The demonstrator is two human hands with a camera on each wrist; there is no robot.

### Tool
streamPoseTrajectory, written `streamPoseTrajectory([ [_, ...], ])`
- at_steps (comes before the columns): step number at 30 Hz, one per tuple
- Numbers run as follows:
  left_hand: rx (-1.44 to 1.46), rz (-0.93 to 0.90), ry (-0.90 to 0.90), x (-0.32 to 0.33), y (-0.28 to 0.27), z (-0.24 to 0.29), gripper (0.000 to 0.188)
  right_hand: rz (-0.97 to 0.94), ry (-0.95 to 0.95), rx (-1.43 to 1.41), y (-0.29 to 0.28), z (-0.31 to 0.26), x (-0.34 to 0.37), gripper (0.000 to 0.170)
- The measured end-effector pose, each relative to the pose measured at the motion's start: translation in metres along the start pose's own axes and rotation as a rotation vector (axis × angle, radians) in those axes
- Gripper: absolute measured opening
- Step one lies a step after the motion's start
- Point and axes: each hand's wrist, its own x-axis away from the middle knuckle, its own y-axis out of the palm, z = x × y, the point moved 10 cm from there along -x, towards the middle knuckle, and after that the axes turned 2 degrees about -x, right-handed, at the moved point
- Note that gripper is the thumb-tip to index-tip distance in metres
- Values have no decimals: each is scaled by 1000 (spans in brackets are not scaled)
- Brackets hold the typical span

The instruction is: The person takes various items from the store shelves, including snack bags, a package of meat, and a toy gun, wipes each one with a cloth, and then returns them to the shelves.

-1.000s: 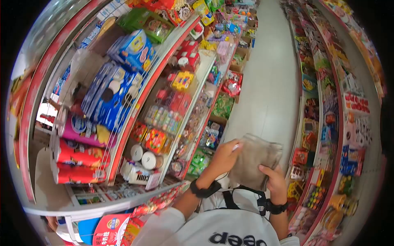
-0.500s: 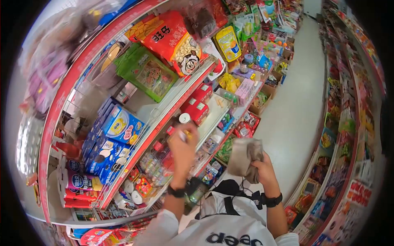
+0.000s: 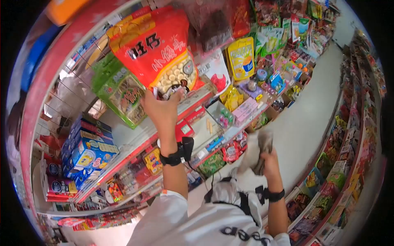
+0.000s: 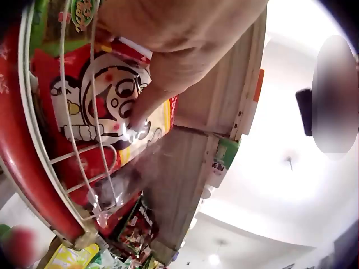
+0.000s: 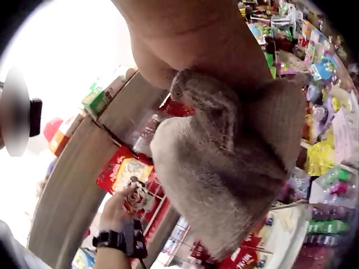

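Note:
My left hand (image 3: pixel 162 110) reaches up to a large red snack bag (image 3: pixel 154 47) on the upper shelf and grips its lower end. In the left wrist view the thumb presses on the bag's cartoon face (image 4: pixel 109 92), behind the shelf's wire guard. A green snack bag (image 3: pixel 123 96) stands just left of this hand. My right hand (image 3: pixel 270 166) holds a bunched grey-brown cloth (image 3: pixel 264 141) low over the aisle. The cloth (image 5: pixel 213 174) hangs in folds in the right wrist view, hiding most of the fingers.
A red-edged shelf (image 3: pixel 193 102) with a wire guard runs along the left. Blue biscuit packs (image 3: pixel 92 153) stand on it, and a yellow pouch (image 3: pixel 241 59) hangs farther along. The pale aisle floor (image 3: pixel 305 123) separates this from the stocked right-hand shelves (image 3: pixel 349 164).
My left hand has left the cloth and risen to the red snack bag. My right hand keeps the cloth, now more bunched. The head view has turned toward the upper left shelf.

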Motion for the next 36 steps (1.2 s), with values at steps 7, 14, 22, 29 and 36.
streamPoseTrajectory([
  [7, -115, -155, 68, -12, 11, 54, 57, -44, -168, -361, 9, -105, -67, 30],
  [14, 210, -228, -9, 39, 40, 147, 52, 136, -850, 308, -5, -210, -31, 39],
  [22, 814, -246, -969, 273, 106, 69, 36, -731, -949, 977, 36, -108, 49, 66],
  [29, 470, -501, -965, 372, 76, 78, 32, -769, -675, 958, 14, -56, 49, 72],
  [36, 320, -587, -1022, 390, -8, 17, 28, -889, -323, 629, 29, 34, 100, 59],
])
